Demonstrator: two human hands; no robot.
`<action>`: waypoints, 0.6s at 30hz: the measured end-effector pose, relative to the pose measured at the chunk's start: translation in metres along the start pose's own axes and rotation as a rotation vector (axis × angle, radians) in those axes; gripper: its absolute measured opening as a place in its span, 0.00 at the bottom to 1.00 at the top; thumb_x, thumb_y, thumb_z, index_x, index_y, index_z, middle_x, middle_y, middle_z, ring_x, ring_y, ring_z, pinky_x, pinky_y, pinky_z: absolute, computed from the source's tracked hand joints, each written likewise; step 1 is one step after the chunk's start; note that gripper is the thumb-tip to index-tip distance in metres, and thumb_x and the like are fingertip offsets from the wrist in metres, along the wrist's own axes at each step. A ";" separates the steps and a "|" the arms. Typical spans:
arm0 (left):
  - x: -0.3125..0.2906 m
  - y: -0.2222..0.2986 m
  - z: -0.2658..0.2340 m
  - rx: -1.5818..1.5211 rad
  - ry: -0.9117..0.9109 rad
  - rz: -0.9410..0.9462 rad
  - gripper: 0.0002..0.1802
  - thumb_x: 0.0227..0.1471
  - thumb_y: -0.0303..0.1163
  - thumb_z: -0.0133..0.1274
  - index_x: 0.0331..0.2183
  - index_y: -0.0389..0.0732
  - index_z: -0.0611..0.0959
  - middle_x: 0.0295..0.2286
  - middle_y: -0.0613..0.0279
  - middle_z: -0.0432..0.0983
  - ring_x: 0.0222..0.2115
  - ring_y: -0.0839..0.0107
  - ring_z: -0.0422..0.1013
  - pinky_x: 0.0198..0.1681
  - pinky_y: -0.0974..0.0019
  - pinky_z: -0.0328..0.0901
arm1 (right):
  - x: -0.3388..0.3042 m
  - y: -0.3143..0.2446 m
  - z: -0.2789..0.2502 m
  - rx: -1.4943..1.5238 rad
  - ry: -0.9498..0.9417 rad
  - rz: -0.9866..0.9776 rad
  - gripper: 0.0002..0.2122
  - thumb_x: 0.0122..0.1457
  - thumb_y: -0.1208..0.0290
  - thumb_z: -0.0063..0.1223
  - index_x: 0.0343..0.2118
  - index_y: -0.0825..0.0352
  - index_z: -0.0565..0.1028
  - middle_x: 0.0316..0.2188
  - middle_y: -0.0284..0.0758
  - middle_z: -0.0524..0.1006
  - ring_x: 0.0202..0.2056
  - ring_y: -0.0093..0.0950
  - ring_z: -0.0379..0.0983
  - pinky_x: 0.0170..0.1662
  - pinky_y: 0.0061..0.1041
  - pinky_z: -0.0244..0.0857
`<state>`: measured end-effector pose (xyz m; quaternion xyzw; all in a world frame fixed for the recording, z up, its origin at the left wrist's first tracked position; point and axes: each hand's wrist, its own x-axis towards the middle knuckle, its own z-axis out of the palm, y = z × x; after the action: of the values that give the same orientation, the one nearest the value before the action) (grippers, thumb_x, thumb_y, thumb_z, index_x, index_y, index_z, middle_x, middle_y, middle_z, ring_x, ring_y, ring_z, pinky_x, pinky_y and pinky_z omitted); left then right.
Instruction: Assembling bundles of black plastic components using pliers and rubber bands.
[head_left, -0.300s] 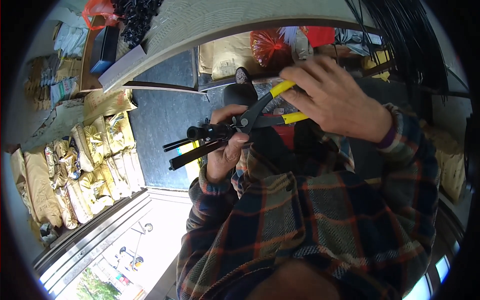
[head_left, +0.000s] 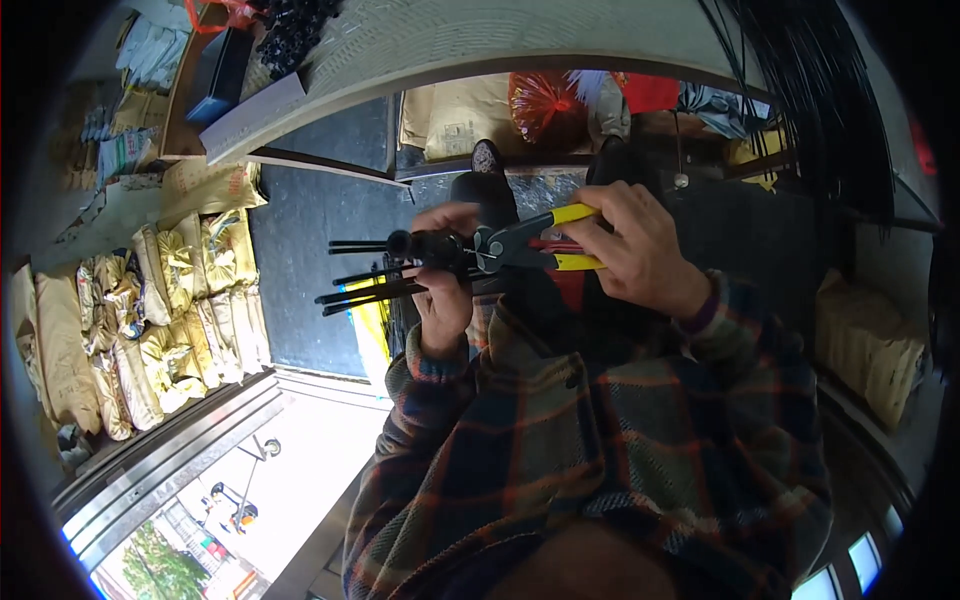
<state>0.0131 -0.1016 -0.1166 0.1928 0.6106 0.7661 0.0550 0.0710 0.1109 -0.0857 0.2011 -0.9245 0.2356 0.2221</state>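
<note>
My left hand [head_left: 445,308] is closed around what looks like a black umbrella frame [head_left: 430,246], with a round dark end and several thin black rods pointing left. A pair of pliers [head_left: 525,236] with yellow grips is in my right hand [head_left: 645,248], its fingers wrapped about the handles. The handles are spread apart. The dark jaws meet the frame right beside my left fingers, where a thin bit of wire shows. What lies exactly between the jaws is too small to tell.
Brown paper bundles [head_left: 165,360] fill the left side. Ahead runs a worktop [head_left: 500,30] with black small parts [head_left: 295,35] on it. Long black rods [head_left: 820,110] hang at far right. Under the worktop sits a red plastic bag [head_left: 545,105]; a cardboard box [head_left: 870,345] stands at right.
My right hand has come down and left, and its fingers have closed more on the pliers. The frame has turned, so its rods now point more level to the left.
</note>
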 end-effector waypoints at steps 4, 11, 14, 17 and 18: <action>0.014 0.032 0.018 0.233 0.002 -0.166 0.52 0.41 0.74 0.20 0.36 0.31 0.73 0.24 0.63 0.68 0.24 0.77 0.64 0.27 0.75 0.60 | 0.028 0.012 -0.042 0.233 -0.310 -0.055 0.08 0.46 0.76 0.52 0.31 0.68 0.73 0.33 0.38 0.69 0.30 0.30 0.69 0.30 0.26 0.62; 0.030 0.043 0.010 -0.007 -0.046 -0.118 0.40 0.49 0.63 0.27 0.31 0.32 0.75 0.25 0.63 0.71 0.26 0.77 0.66 0.30 0.75 0.61 | 0.026 -0.002 -0.028 1.693 -0.914 0.582 0.18 0.54 0.52 0.47 0.30 0.66 0.68 0.27 0.42 0.72 0.24 0.24 0.71 0.26 0.20 0.64; 0.026 0.041 -0.006 -0.112 -0.067 -0.061 0.30 0.56 0.52 0.32 0.32 0.33 0.75 0.24 0.65 0.72 0.26 0.79 0.67 0.30 0.75 0.62 | 0.010 -0.043 0.016 1.905 -0.782 0.598 0.21 0.54 0.49 0.44 0.37 0.65 0.64 0.24 0.42 0.71 0.20 0.24 0.69 0.23 0.21 0.62; 0.029 0.040 0.000 -0.125 0.118 -0.053 0.30 0.55 0.54 0.34 0.33 0.33 0.75 0.22 0.66 0.71 0.24 0.80 0.66 0.28 0.76 0.62 | 0.010 -0.062 0.035 2.140 -0.532 0.585 0.18 0.57 0.55 0.43 0.33 0.66 0.57 0.22 0.37 0.69 0.19 0.23 0.68 0.22 0.18 0.62; 0.027 0.044 -0.001 -0.118 0.111 -0.046 0.30 0.55 0.54 0.34 0.33 0.33 0.75 0.22 0.66 0.71 0.24 0.80 0.66 0.28 0.76 0.62 | 0.015 -0.060 0.030 2.142 -0.527 0.572 0.18 0.57 0.55 0.43 0.33 0.66 0.57 0.22 0.37 0.69 0.19 0.23 0.68 0.22 0.18 0.62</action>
<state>-0.0056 -0.1045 -0.0683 0.1322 0.5707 0.8089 0.0498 0.0779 0.0427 -0.0814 0.1124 -0.2780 0.8963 -0.3267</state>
